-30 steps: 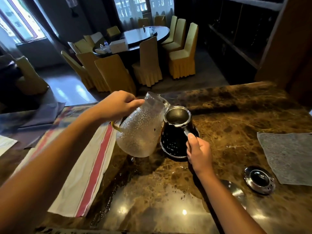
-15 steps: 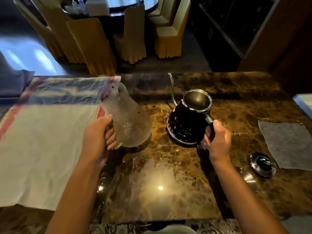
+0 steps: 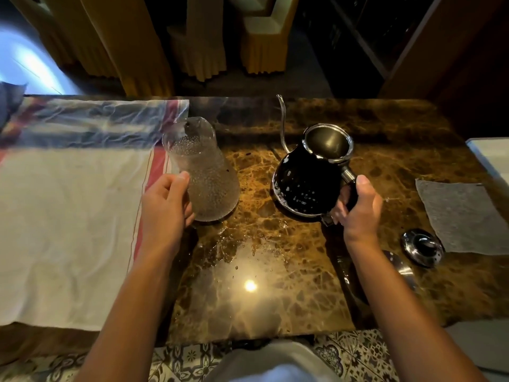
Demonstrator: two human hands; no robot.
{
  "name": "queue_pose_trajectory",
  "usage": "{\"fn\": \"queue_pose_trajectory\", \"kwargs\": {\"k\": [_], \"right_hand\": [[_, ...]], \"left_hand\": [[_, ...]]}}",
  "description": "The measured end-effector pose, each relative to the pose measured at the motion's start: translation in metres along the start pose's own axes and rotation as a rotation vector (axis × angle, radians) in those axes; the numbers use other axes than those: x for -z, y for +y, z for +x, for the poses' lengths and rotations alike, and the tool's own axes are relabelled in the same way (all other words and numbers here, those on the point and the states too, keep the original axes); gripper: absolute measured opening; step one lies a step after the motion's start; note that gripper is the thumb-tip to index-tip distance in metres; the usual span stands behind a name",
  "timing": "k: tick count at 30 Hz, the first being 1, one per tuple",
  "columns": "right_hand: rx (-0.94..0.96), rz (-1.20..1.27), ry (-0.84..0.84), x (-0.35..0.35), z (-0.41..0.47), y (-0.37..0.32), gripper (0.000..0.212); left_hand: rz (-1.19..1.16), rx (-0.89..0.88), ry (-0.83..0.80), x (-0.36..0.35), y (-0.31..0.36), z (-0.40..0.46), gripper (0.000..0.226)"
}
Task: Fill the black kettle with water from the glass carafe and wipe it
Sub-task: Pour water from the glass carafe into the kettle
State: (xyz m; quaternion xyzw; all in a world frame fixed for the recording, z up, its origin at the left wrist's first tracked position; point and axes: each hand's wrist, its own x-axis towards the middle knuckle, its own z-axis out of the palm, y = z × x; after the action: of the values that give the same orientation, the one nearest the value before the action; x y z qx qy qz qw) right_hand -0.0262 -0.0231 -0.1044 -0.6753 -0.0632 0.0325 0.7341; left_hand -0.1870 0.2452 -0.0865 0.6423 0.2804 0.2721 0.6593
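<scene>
Right hand point(image 3: 358, 205) grips the lidless, droplet-speckled black kettle's point(image 3: 305, 186) handle; left hand point(image 3: 165, 205) clasps the pebbled carafe point(image 3: 203, 175).

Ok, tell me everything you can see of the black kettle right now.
The black kettle is glossy, round-bellied and dotted with droplets, with a steel-rimmed mouth open and lidless, and a thin gooseneck spout rising at its far side. It stands on the marble counter, seemingly tipped a little. The right hand grips its dark handle. Nothing else touches it; the glass carafe stands apart to its left.
</scene>
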Motion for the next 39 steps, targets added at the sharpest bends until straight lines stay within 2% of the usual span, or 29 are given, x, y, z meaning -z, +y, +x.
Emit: {"fn": "queue_pose_trajectory", "kwargs": {"k": [4,6,8,11,14,20,24,28,35,39], "right_hand": [[-0.072,0.024,-0.239,0.014,0.008,-0.008,0.055],[-0.156,0.089,-0.384,0.023,0.013,-0.016,0.052],[-0.198,0.084,-0.419,0.027,0.014,-0.022,0.050],[-0.200,-0.028,-0.249,0.020,0.007,-0.024,0.058],[-0.189,-0.041,-0.060,0.019,0.000,-0.024,0.059],[-0.120,-0.015,0.184,0.022,-0.005,-0.023,0.052],[-0.083,-0.008,0.275,0.014,-0.005,-0.021,0.052],[-0.052,-0.008,0.301,0.004,0.000,-0.021,0.051],[-0.056,-0.007,0.215,0.010,0.001,-0.024,0.050],[-0.104,-0.084,0.155,0.020,-0.004,-0.031,0.044]], "left_hand": [[0.190,-0.078,0.081,-0.009,-0.007,-0.002,0.030],[0.233,-0.088,0.142,-0.012,-0.012,-0.004,0.042],[0.246,-0.042,0.183,-0.014,-0.016,-0.006,0.062],[0.228,0.019,0.188,-0.012,-0.013,-0.003,0.069],[0.152,0.033,0.122,-0.010,-0.008,-0.005,0.060],[0.036,0.120,0.011,-0.016,-0.008,-0.025,0.056],[0.012,0.097,-0.054,-0.014,-0.012,-0.040,0.056],[0.032,0.080,-0.062,-0.017,-0.010,-0.050,0.057],[0.020,0.068,-0.036,-0.023,-0.006,-0.053,0.059],[-0.032,0.071,-0.046,-0.025,-0.006,-0.055,0.064]]}}
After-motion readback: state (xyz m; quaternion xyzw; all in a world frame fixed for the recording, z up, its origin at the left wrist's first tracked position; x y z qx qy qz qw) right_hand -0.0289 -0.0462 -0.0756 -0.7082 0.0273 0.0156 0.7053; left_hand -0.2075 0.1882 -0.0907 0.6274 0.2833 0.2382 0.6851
